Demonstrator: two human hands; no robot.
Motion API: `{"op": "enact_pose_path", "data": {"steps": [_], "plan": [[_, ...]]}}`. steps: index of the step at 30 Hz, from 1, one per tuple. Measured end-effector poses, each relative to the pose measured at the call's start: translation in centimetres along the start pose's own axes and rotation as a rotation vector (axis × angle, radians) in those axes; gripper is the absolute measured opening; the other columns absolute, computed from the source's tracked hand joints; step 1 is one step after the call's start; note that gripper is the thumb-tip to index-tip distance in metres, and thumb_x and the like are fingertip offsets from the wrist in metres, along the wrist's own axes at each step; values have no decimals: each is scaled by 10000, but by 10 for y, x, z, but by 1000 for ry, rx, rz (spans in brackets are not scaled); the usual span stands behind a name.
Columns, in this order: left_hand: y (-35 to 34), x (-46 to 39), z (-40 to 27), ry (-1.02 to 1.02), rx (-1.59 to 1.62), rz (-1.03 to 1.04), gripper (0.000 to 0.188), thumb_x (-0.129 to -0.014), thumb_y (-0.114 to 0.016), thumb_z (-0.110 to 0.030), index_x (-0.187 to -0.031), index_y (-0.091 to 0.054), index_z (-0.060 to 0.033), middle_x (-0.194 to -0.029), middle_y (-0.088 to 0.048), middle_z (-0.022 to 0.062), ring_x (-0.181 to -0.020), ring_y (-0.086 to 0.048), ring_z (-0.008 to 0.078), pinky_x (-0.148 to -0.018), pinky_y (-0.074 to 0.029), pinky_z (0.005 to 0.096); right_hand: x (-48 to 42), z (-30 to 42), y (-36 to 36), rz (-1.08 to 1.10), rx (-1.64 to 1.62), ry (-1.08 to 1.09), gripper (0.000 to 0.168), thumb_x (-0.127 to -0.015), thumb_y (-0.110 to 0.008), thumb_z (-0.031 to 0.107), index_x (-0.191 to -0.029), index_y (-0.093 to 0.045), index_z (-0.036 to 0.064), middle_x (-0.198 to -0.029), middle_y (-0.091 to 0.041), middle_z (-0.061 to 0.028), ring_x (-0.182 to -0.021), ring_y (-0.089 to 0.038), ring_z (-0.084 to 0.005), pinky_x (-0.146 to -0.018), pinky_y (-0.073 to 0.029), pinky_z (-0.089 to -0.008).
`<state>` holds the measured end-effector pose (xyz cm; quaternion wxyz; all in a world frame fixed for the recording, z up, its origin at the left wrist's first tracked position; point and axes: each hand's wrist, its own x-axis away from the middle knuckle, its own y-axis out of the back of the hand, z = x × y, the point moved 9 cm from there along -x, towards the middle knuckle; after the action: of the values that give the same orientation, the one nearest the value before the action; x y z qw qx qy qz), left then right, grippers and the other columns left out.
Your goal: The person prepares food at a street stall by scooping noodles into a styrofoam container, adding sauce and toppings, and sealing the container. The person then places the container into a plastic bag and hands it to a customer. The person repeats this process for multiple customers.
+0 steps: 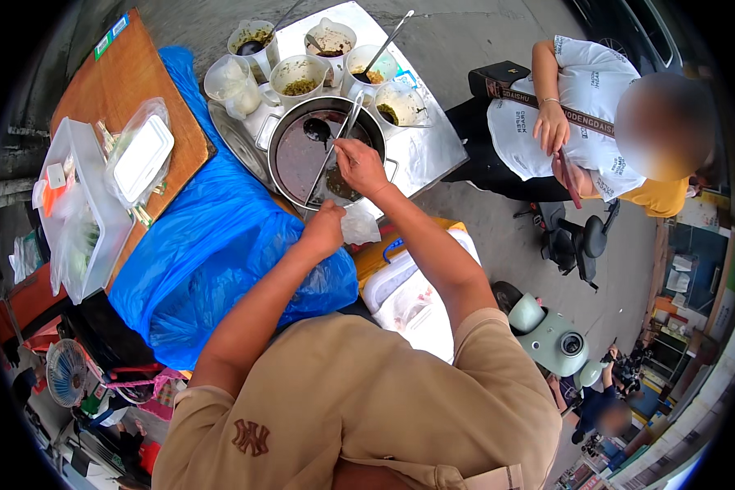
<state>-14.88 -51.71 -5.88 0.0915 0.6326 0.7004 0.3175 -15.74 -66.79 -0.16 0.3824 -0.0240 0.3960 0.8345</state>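
Note:
A metal pot [285, 131] of dark liquid stands on a metal-topped table, with a ladle [316, 129] and a long metal utensil in it. At the pot's near edge, my left hand [323, 231] has its fingers closed on a clear plastic bag [359, 224], which hangs beside it. My right hand [359, 164] is over the pot with its fingers bent near the bag's upper part and the utensil; its exact grip is hidden. Plastic measuring jugs [294, 67] holding chopped seasonings and spoons surround the pot's far side.
A blue plastic bag [220, 202] lies open at the left, beside a wooden board [135, 67] with a clear bin [107, 245] and a bagged white container [144, 160]. A white foam-like box [429, 318] sits close by my right arm. Across the table stands a person [563, 122]; a scooter [551, 343] is at the right.

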Motion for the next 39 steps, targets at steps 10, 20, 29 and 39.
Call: {"op": "enact_pose_path", "data": {"steps": [10,20,29,39], "plan": [[5,-9,21,24,-2,-90,544,-705,-584,92,-1244,-638,53,-1171,-608,241,-1100,-609,409,-976,-496,408,53,-86,-44,-289,-835,-795,244,-1023,-571,202,-1082,-632,-27,-844,-714,-123,-687,-705,-164,-603,-568,-290],[2,-10,39,385,392,33,648,-780,-644,113,-1412,-538,18,-1410,-492,120,-896,-693,236,-698,-595,324,67,-19,50,-292,-949,-777,240,-1029,-566,171,-1121,-602,-49,-904,-711,-166,-727,-716,-202,-636,-604,-306],[-3,-9,44,434,526,32,708,-739,-576,127,-1439,-496,49,-1437,-565,205,-807,-712,229,-634,-566,318,135,31,141,-316,-783,-741,257,-1031,-573,167,-1125,-603,-71,-904,-709,-185,-761,-727,-215,-670,-611,-315],[1,1,26,424,545,95,803,-764,-600,107,-1531,-386,8,-1493,-504,147,-767,-634,143,-688,-533,276,222,39,103,-236,-765,-806,260,-1039,-576,191,-1116,-616,-53,-915,-705,-123,-788,-695,-140,-698,-571,-262]]}}
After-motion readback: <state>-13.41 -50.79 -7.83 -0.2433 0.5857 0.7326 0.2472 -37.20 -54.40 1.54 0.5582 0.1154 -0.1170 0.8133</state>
